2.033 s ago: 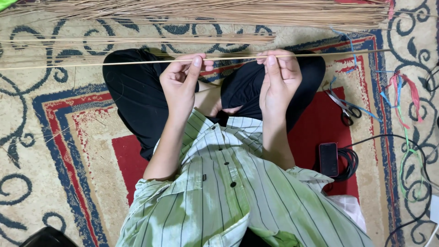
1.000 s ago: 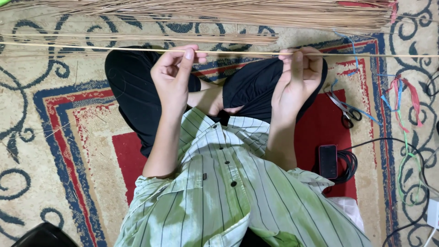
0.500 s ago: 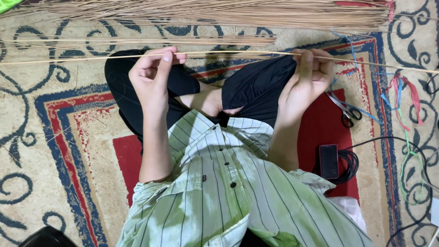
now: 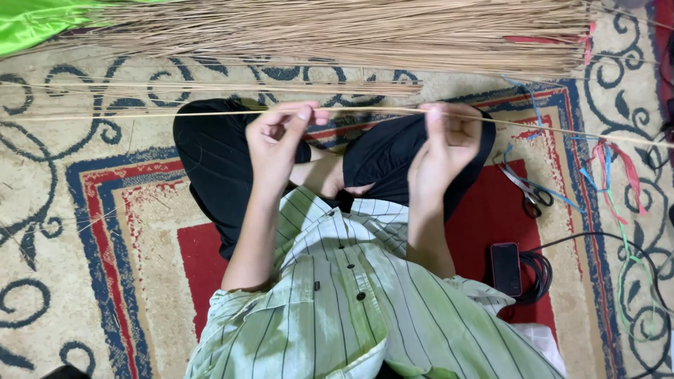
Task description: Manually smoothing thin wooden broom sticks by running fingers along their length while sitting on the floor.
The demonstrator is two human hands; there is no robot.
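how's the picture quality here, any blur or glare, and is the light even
Head view: light is soft and even, no hard shadows or glare. The left hand and right hand look slightly soft, as does the thin stick they pinch. The patterned rug is fairly sharp; the stick bundle merges into streaks.

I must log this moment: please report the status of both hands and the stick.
Left hand and right hand both pinch one thin stick, held level over the lap. Scissors lie apart on the carpet. Nothing in the way.

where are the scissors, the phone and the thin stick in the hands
scissors [image 4: 528,191]: head view, on the blades near the pivot
phone [image 4: 505,269]: head view, middle of its dark back
thin stick [image 4: 365,110]: head view, stretch between both hands
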